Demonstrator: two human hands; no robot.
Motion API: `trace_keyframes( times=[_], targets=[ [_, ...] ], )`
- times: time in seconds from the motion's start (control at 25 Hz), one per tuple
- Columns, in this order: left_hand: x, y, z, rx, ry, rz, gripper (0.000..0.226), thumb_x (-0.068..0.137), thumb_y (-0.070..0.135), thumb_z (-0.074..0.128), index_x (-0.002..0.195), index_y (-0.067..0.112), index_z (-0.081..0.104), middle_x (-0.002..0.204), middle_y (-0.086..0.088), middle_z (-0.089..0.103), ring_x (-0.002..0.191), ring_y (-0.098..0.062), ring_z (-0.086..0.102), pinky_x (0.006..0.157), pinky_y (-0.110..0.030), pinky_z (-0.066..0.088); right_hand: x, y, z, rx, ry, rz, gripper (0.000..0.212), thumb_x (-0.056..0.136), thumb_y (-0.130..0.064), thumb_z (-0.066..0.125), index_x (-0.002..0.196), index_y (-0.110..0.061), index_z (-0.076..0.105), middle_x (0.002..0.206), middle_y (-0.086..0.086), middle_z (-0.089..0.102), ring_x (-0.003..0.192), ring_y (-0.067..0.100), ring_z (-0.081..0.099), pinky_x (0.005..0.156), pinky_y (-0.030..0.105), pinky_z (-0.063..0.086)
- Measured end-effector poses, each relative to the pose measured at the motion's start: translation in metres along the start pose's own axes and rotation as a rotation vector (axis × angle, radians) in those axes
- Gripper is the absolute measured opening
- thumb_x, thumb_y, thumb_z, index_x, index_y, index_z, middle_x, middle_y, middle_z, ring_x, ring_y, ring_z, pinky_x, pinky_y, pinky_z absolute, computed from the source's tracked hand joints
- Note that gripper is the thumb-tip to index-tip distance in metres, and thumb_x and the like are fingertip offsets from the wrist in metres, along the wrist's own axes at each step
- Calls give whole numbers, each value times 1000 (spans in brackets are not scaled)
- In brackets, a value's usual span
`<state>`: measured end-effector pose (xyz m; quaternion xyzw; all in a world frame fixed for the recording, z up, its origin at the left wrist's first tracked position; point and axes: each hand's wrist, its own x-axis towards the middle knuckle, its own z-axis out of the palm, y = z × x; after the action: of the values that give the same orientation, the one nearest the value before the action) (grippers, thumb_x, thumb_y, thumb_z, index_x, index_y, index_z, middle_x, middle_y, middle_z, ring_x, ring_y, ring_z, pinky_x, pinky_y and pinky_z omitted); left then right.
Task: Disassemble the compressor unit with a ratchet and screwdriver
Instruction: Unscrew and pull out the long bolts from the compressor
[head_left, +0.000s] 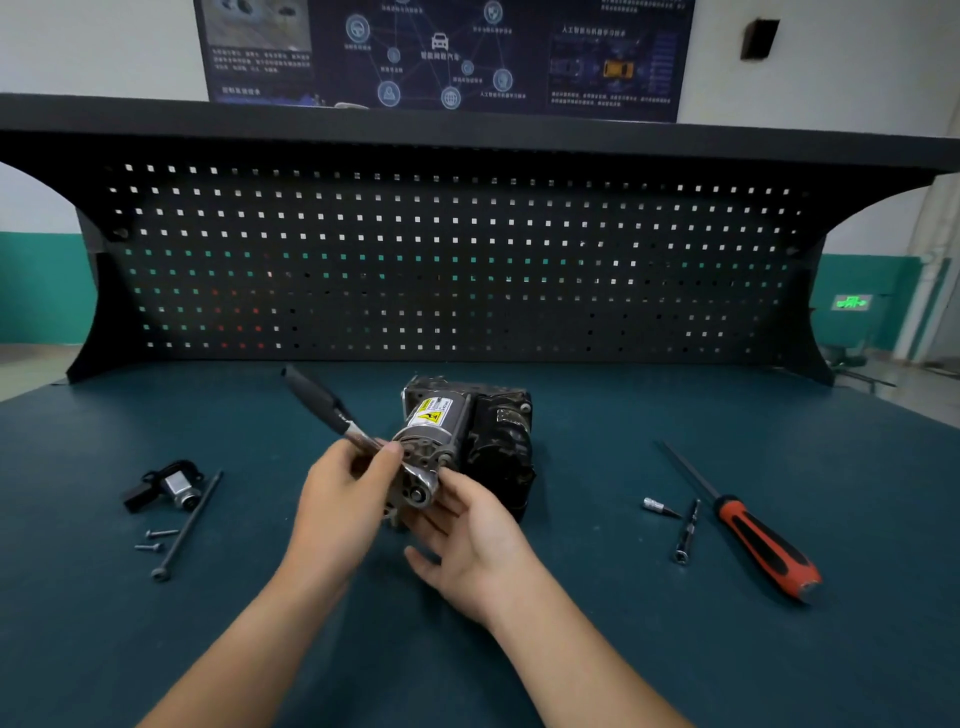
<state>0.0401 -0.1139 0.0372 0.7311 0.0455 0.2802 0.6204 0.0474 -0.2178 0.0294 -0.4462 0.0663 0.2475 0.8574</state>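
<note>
The compressor unit (483, 431), a silver motor cylinder with a yellow warning label on a black housing, lies on the blue bench at centre. A ratchet (332, 410) with a black handle slants up to the left, its chrome head (423, 483) set against the motor's near end. My left hand (345, 499) grips the ratchet's shaft just behind the head. My right hand (470, 535) lies with fingers extended under and beside the ratchet head, touching it. The red-and-black screwdriver (748, 530) lies at the right.
At the left lie a removed black-and-silver part (169, 488), a long bolt (188, 525) and two small screws (156, 540). A socket bit (658, 506) and an extension bar (687, 532) lie beside the screwdriver. A black pegboard (457, 260) closes the bench's back.
</note>
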Motion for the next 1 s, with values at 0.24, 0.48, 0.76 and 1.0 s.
trace_keyframes(
  times=[0.24, 0.48, 0.76, 1.0],
  targets=[
    [-17, 2, 6, 484, -92, 635, 10, 85, 17, 62, 80, 11, 57, 82, 2, 52, 73, -17, 52, 63, -25, 39, 5, 0, -3, -31, 54, -1, 13, 90, -29, 54, 85, -21, 64, 78, -9, 67, 78, 5, 57, 67, 24, 34],
    [-8, 1, 2, 184, -32, 270, 19, 89, 21, 61, 72, 28, 55, 74, 7, 62, 71, -8, 56, 61, -11, 40, 3, 2, 0, -15, 20, -14, 17, 92, -31, 51, 88, -21, 64, 83, -5, 64, 69, 7, 57, 60, 23, 34],
    [-12, -1, 8, 150, 2, 202, 19, 92, 19, 55, 74, 12, 53, 72, 4, 58, 68, -13, 53, 59, -14, 40, -1, -2, -1, -53, 27, 7, 20, 91, -29, 52, 76, -22, 63, 68, -10, 64, 60, 3, 52, 53, 21, 26],
    [-24, -3, 10, 633, -31, 759, 12, 73, 21, 65, 83, 16, 70, 81, 7, 65, 81, -14, 60, 90, -54, 38, 5, 0, -1, -61, 37, 13, 19, 93, -30, 48, 81, -22, 59, 88, -5, 62, 74, 8, 52, 61, 18, 34]
  ],
)
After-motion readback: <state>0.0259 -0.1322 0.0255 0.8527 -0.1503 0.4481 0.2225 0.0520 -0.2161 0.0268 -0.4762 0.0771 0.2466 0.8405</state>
